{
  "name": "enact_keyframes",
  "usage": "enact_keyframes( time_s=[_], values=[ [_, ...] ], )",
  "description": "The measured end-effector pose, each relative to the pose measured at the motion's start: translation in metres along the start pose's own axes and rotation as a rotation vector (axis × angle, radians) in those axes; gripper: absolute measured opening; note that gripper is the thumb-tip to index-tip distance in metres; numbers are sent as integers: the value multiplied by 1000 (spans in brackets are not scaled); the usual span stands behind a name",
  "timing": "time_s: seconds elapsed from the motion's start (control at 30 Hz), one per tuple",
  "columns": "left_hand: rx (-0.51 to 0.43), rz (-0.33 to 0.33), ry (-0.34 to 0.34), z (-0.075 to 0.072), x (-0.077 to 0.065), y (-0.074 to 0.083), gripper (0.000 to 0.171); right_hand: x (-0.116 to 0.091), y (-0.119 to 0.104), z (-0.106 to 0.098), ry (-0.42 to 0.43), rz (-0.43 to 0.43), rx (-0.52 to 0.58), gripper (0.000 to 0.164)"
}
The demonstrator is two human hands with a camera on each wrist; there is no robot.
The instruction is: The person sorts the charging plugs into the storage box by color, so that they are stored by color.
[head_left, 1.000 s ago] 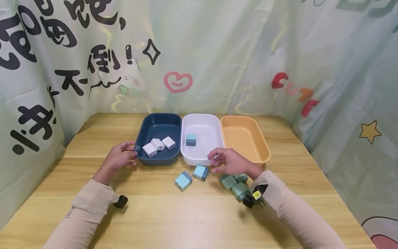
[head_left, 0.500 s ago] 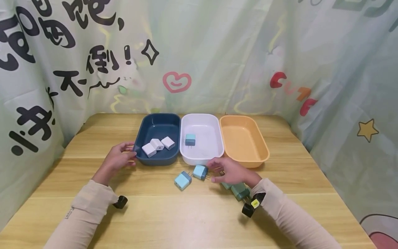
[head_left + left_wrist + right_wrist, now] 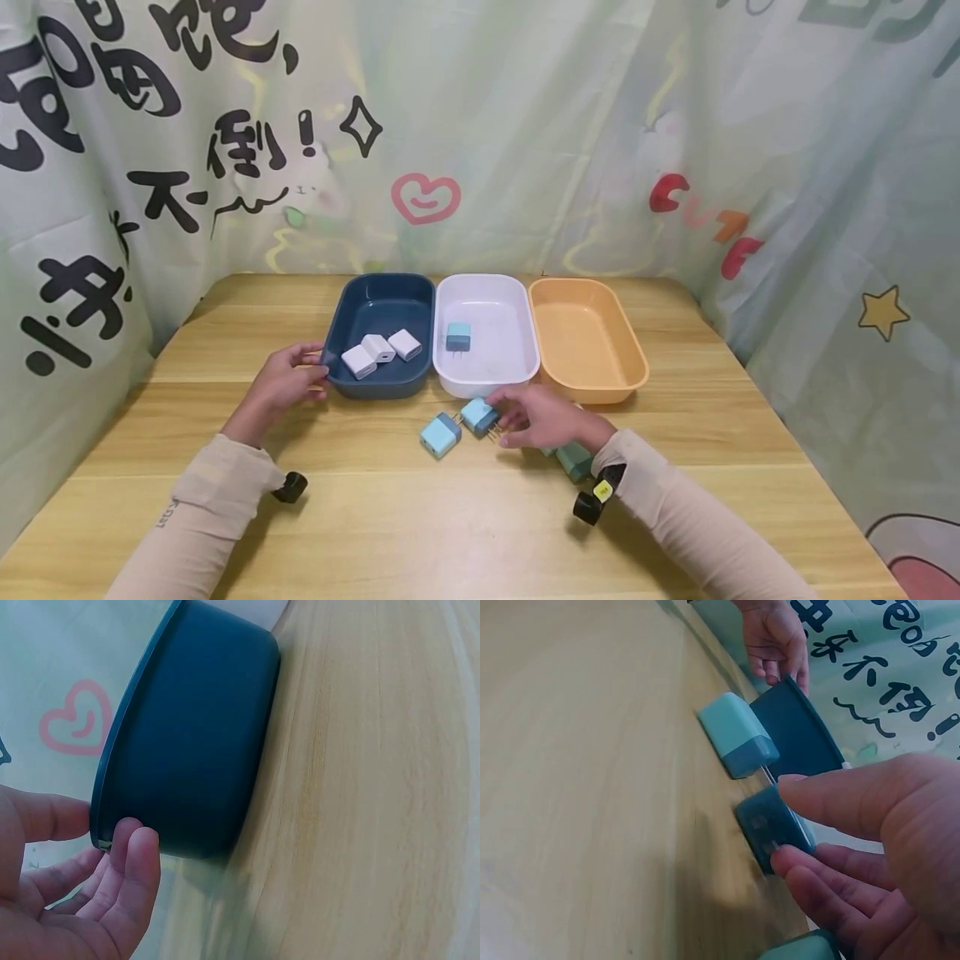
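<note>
My left hand pinches the near left rim of a dark blue tray between thumb and fingers. Inside this tray lie 3 white charger plugs. With thumb and fingertips, my right hand grips a light blue and dark blue charger on the table; its metal prongs point toward the hand. Just left of it lies a similar blue charger, seen also in the right wrist view as a two-tone blue block. Green chargers lie partly hidden under my right wrist.
A white tray holding one blue charger stands in the middle of the row. To its right is an orange tray. All stand on a wooden table before a printed curtain.
My right hand has come down and left from above the white tray's front edge to the blue charger, which has shifted and turned slightly. The left hand stays at the dark blue tray.
</note>
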State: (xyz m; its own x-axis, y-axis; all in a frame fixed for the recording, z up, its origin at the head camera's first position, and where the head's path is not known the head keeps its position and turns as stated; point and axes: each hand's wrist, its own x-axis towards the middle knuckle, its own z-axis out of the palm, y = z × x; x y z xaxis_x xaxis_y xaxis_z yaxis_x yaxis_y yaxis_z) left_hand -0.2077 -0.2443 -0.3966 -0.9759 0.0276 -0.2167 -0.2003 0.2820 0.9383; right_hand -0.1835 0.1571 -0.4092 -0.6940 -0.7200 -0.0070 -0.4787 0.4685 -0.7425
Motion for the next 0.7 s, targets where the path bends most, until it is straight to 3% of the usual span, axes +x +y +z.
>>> enact_keyframes(
  time_s=[0.33, 0.7],
  values=[
    [-21, 63, -10, 0, -2, -2, 53, 7, -1, 7, 5, -1, -4, 52],
    [-23, 67, -9, 0, -2, -2, 53, 18, -4, 11, -9, -24, -100, 52]
  ],
)
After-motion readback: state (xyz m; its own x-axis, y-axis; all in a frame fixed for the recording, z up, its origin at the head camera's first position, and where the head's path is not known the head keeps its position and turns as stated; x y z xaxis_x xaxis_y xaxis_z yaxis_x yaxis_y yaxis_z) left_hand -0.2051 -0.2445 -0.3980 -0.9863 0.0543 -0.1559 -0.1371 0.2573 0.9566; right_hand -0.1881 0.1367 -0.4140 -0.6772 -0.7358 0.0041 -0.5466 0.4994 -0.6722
